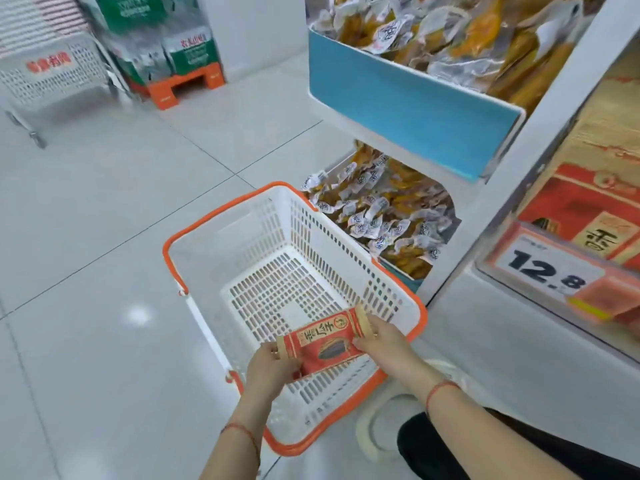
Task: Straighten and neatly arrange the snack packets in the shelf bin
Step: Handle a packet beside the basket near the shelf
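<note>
A red snack packet (pixel 323 344) with tan ends is held over a white shopping basket with an orange rim (pixel 214 211) on the floor. My left hand (pixel 273 367) grips the packet's left end and my right hand (pixel 379 337) pinches its right end. Nothing else lies in the basket. To the right, an upper shelf bin with a blue front (pixel 408 105) holds yellow snack packets (pixel 450 32) in a loose heap. A lower bin (pixel 407 271) behind the basket holds several more of the same packets (pixel 377 216), jumbled. More red packets (pixel 588 202) fill the shelf at far right.
A price tag reading 12.8 (pixel 547 268) hangs on the right shelf's edge. Far left stands a white perforated cart (pixel 52 77). Green and silver packs (pixel 162 43) sit on an orange stand (pixel 183 84). Pale floor tiles spread to the left.
</note>
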The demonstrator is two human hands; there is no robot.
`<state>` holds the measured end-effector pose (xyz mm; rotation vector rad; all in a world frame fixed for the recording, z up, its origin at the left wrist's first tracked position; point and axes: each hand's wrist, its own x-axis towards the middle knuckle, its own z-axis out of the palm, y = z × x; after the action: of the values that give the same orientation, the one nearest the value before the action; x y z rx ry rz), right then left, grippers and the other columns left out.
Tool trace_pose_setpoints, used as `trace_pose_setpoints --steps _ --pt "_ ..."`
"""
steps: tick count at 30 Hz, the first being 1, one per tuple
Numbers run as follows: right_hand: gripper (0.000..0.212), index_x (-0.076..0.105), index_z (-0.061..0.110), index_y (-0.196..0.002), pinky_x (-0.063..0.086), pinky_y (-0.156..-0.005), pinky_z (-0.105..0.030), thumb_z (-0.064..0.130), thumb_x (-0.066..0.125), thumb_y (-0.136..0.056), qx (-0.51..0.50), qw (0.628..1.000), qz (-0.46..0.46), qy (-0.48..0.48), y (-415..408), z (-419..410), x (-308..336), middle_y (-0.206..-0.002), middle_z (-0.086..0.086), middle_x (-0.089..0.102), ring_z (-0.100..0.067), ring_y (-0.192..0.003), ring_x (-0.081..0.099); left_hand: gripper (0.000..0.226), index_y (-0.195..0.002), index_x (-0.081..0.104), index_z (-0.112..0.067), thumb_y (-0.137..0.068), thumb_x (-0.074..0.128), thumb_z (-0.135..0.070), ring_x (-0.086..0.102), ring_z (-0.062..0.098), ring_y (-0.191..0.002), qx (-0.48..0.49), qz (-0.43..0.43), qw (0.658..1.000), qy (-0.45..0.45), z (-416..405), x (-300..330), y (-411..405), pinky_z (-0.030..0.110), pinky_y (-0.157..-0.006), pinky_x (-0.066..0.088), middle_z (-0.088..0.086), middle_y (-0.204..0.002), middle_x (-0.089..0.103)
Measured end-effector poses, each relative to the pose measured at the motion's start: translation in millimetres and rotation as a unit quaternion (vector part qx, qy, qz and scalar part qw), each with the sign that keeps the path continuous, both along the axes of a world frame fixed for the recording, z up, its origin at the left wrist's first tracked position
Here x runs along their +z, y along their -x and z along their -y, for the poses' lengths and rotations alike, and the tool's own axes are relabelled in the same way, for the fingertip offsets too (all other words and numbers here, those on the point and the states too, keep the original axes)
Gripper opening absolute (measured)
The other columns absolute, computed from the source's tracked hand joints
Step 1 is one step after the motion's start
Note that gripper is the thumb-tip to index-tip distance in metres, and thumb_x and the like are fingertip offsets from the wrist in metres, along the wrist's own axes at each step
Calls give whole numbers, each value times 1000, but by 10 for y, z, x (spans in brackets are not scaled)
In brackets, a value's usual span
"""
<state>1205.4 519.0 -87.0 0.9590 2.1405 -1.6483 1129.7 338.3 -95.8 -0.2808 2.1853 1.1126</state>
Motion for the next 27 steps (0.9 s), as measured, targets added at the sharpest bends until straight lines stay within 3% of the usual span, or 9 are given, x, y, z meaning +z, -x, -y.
trace_pose_setpoints --steps 2,4,6,8,11,14,20,23,27 --pt "74 26 23 -150 32 -113 -42 30 66 -89 2 999 15 35 34 5 20 -150 3 36 -20 -138 36 11 -69 60 -7 -76 61 1 56 16 -57 -20 24 999 20 -4 -3 -38 28 -57 49 5 -62 61" --pt "75 19 24 -152 27 -116 -37 32 62 -92 3 1000 7 30 54 10 103 -151 7 30 -19 -142 29 15 -73 56 -6 -83 60 5 57 9 -56 -7 44 999 5 -21 -16 -77 19 -51 43 -1 -60 62" --pt "66 22 23 -151 26 -112 -30 30 57 -95 20 1000 -6 3 65 -16 162 -146 10 32 -19 -141 29 21 -104 55 -7 -87 63 2 64 13 -88 12 45 999 -10 -19 8 -126 22 -68 43 5 -94 68" --pt "63 23 22 -150 28 -109 -29 32 55 -97 39 999 -4 -21 77 -61 217 -154 4 28 -20 -142 28 62 -144 38 -8 -89 66 -4 50 29 -126 15 38 999 -16 2 0 -139 29 -87 39 13 -141 50" --pt "60 27 21 -149 33 -99 -24 35 54 -96 58 997 -6 -50 69 -139 289 -154 -2 30 -20 -140 33 68 -150 32 -9 -91 66 -14 38 30 -138 -33 5 999 -28 -26 92 -143 38 -105 36 11 -154 36" --pt "54 35 21 -145 41 -85 -17 37 53 -96 85 993 -13 -76 11 -207 499 -149 -3 39 -17 -131 43 56 -145 41 -9 -95 62 -21 43 28 -135 -39 -40 997 -53 -134 310 -137 36 -103 38 10 -151 41" --pt "43 46 26 -138 43 -101 -30 37 51 -97 158 968 -91 -172 -378 -265 1328 -137 4 52 -13 -121 51 29 -125 61 -17 -96 60 -20 54 13 -108 -70 -171 972 -143 -626 1071 -288 25 -85 41 -3 -120 60" --pt "37 50 30 -133 46 -92 -32 39 46 -98 171 926 -124 -314 -736 -337 1856 -130 9 58 -12 -116 55 17 -106 68 -26 -95 60 -15 60 5 -101 -115 -254 935 -219 -1003 1594 -534 19 -81 42 -13 -105 65" --pt "31 55 31 -127 49 -78 -32 37 44 -99 114 871 -173 -445 -1407 -553 2443 -111 8 68 -15 -102 62 28 -91 68 -33 -94 58 -8 63 -10 -85 -179 -326 871 -321 -1463 2216 -1078 7 -72 43 -20 -87 72"
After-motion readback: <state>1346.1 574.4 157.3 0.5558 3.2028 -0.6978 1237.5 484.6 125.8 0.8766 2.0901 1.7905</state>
